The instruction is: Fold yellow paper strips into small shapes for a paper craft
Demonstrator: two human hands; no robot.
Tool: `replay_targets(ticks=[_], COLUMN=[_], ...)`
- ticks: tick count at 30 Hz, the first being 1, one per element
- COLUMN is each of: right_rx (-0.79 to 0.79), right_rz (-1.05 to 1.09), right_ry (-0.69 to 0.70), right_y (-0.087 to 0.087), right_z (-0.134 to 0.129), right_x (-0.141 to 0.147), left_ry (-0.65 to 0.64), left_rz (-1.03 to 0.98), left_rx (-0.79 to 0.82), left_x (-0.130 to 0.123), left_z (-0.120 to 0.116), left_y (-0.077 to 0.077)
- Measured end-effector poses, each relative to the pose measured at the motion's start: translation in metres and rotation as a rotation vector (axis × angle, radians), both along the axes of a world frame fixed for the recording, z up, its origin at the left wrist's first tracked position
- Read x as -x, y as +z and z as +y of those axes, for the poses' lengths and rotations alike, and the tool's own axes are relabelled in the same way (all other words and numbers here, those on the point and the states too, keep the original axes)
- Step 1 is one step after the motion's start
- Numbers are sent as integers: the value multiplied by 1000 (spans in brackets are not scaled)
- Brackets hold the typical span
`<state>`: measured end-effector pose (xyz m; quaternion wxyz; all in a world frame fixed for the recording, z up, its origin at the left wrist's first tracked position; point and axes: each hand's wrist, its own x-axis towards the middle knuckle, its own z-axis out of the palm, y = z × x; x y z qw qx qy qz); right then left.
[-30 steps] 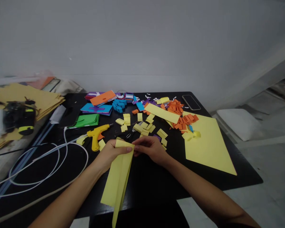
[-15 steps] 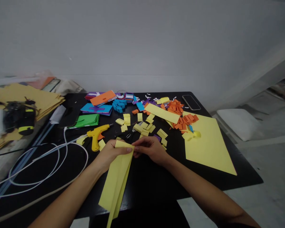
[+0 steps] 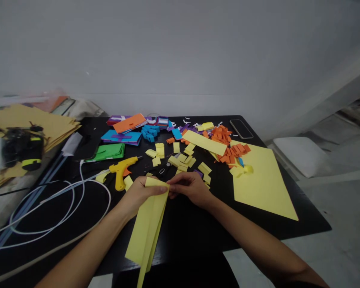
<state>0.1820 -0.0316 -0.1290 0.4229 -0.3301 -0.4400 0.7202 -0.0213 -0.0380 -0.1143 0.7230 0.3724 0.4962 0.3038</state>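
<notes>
My left hand (image 3: 140,196) is closed on a folded sheet of yellow paper (image 3: 146,230), thumb pressed across its upper end. The paper hangs toward me in several long layers, with a narrow strip trailing past the table edge. At its top right corner, my right hand (image 3: 191,189) pinches the paper's edge between thumb and fingers; its fingertips are partly hidden. Just beyond the hands lie small folded yellow paper pieces (image 3: 183,161) and scissors (image 3: 162,171), partly covered. A yellow glue gun (image 3: 121,171) rests left of my left hand.
Orange folded pieces (image 3: 222,136), blue pieces (image 3: 150,133) and stacked coloured papers (image 3: 121,137) line the back of the black table (image 3: 198,236). A large yellow sheet (image 3: 264,184) and a phone (image 3: 241,129) lie right. White cables (image 3: 75,200) loop at left.
The lower end of the folded yellow paper has shifted very slightly. Both hands keep the same hold and place.
</notes>
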Motion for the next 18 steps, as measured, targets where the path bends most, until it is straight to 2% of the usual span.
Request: replay_targets(ticks=[18], right_rx=[-14], right_rz=[-13], right_ry=[49], right_y=[2], right_z=[-1], right_x=[1], left_ry=[-17], left_rz=[53], left_rx=[-59], left_x=[-3], left_z=[0], left_y=[5])
